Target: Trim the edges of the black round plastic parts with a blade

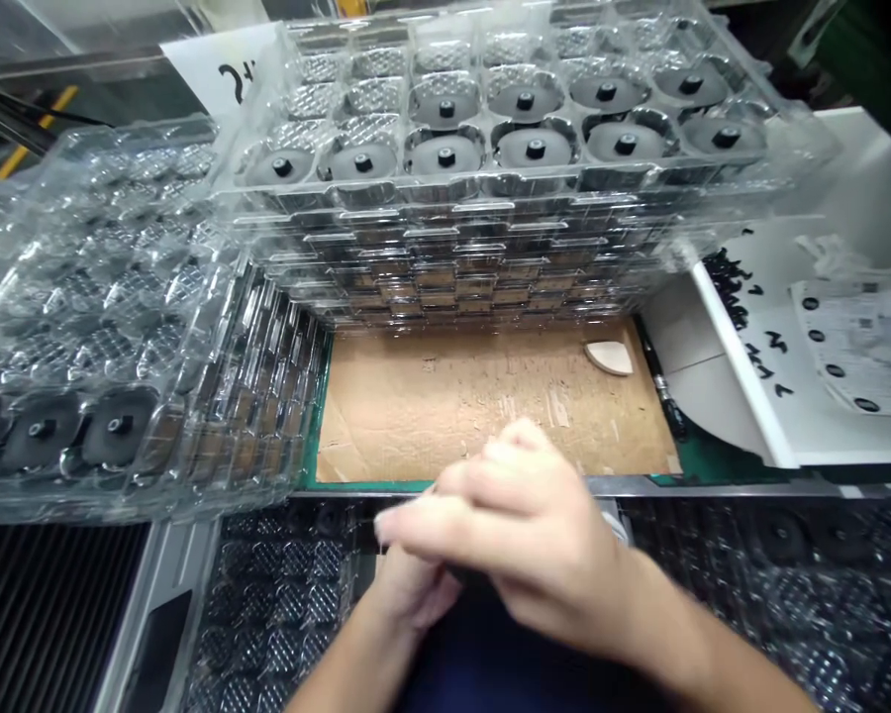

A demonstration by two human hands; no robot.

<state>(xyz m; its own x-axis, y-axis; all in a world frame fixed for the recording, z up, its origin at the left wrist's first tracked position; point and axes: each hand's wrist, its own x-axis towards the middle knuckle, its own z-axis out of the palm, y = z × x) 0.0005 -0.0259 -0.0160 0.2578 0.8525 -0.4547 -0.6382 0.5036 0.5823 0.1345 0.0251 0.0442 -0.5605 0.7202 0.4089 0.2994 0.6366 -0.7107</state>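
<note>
Both hands low at centre, blurred by motion.
- Right hand [520, 540] lies over the left hand [408, 589], fingers bent and pointing left. Left hand cupped under it.
- A small dark thing [466, 576] seems to sit between the palms. The blur is too heavy to say what it is, or whether either hand grips it.

Around the hands:
- Under them: a dark tray [282, 594] of empty patterned cells.
- Just beyond the fingertips: a scuffed cardboard sheet [431, 406]. On its far right lie a beige wedge [609, 357] and a black pen [664, 391].
- Further ahead: a tall stack of clear trays [475, 272].
- Far left: a second stack [215, 347].
- Right: a white bin [739, 381] with small black parts [724, 277] and a printed sheet [853, 347].

Progress, as I judge it:
- The top tray [779, 149] of the stack ahead is partly loaded.
- Grey discs [535, 149] fill its near row and the right part of the next row.
- The cells left of those and the rows behind show bare bottoms.
- The top tray of the left stack carries only a few discs [119, 431] at its near edge.
- So most cells in view are not yet filled.
</note>
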